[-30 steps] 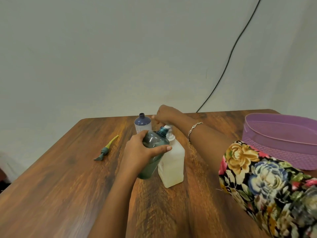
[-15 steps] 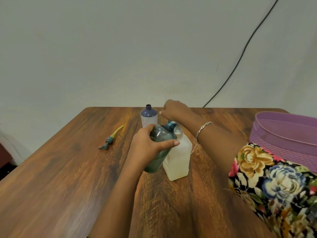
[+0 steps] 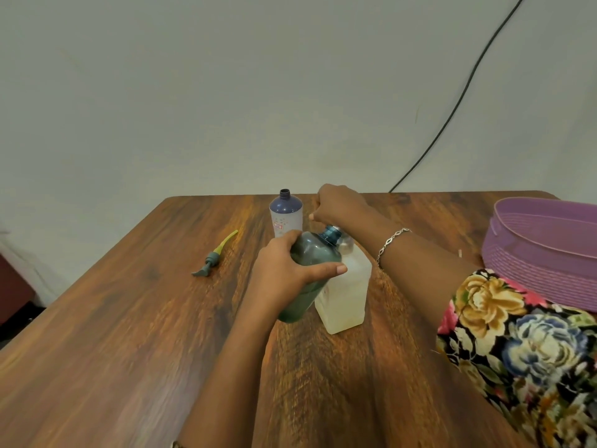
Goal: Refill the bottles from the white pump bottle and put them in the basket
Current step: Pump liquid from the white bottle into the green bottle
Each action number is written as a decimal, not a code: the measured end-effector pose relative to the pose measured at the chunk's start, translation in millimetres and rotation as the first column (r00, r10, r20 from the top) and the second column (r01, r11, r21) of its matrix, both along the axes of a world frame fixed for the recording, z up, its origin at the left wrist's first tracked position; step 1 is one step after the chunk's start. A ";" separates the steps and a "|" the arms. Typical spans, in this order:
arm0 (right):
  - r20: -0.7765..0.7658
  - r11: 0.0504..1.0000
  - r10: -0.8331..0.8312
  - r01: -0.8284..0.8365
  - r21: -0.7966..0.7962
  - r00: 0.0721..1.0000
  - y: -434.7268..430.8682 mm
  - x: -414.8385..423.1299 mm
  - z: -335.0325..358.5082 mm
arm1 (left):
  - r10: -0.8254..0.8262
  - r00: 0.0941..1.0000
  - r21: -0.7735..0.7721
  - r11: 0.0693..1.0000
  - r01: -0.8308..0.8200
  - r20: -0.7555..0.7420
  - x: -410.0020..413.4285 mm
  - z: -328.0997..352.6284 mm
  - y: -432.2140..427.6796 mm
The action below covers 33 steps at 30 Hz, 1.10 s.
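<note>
Left hand gripping green bottle, neck tilted toward far-right corner of tabletop, touching white bottle of pale liquid; hold of right hand unclear.

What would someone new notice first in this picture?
Mid-picture, the left hand grips a tilted teal bottle, its open neck near the white pump bottle, with the right hand curled above that bottle's top. A purple basket sits at the far right of the wooden table.

Right arm: sleeve of black fabric printed with large yellow, blue and pink flowers. Right wrist: silver link bracelet. Left forearm bare.
</note>
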State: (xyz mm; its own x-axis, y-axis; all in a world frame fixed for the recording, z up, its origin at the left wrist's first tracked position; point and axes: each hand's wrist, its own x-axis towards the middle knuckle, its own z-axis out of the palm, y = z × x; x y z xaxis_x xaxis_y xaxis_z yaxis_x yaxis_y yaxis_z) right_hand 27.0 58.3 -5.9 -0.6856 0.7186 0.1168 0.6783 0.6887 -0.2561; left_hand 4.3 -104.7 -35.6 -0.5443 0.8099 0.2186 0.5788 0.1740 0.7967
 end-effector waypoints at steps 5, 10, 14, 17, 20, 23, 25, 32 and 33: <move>-0.044 0.998 0.065 -0.065 -0.004 0.997 -1.9 -1.8 7.6 | -0.004 1.000 0.017 1.000 0.004 -0.021 0.4 2.6 -2.6; -0.044 0.996 0.070 -0.072 -0.054 0.997 -2.7 -1.8 17.3 | 0.007 0.998 0.014 1.000 -0.006 -0.062 0.9 10.0 -1.5; -0.064 0.998 0.035 -0.037 -0.043 0.997 -4.3 -3.3 10.2 | 0.017 0.999 0.014 1.000 -0.016 -0.047 0.5 6.0 -1.3; -0.047 0.999 0.022 -0.024 -0.037 0.999 -2.4 -1.2 4.9 | 0.016 0.999 0.013 1.000 -0.016 -0.041 2.9 3.7 -0.8; -0.073 0.999 0.029 -0.032 -0.033 0.997 -2.7 -2.6 -1.0 | 0.022 0.999 0.001 1.000 -0.022 -0.039 2.3 2.2 -1.9; -0.116 0.996 0.046 -0.054 -0.067 0.992 -6.8 -0.6 1.5 | 0.012 1.000 -0.002 1.000 -0.012 0.008 2.0 -1.1 -3.0; -0.193 0.974 0.055 -0.095 -0.204 0.980 -5.4 2.2 12.3 | 0.006 1.000 -0.001 1.000 -0.006 0.015 2.0 0.3 -3.1; -0.123 0.998 -0.008 0.001 -0.061 0.992 -6.3 2.2 13.1 | 0.034 0.999 0.012 0.999 -0.034 -0.001 2.8 1.9 -4.9; -0.110 1.000 -0.005 0.004 -0.006 0.994 -7.0 2.8 11.5 | 0.034 0.999 0.019 0.999 -0.034 0.007 2.9 1.0 -4.2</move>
State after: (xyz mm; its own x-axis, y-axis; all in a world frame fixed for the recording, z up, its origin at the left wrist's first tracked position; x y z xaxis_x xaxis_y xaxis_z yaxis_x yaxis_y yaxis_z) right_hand 29.8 51.2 5.6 -0.6655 0.7225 0.1872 0.6490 0.6841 -0.3328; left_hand 7.2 -108.9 -34.6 -0.5728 0.7868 0.2298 0.5672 0.1780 0.8041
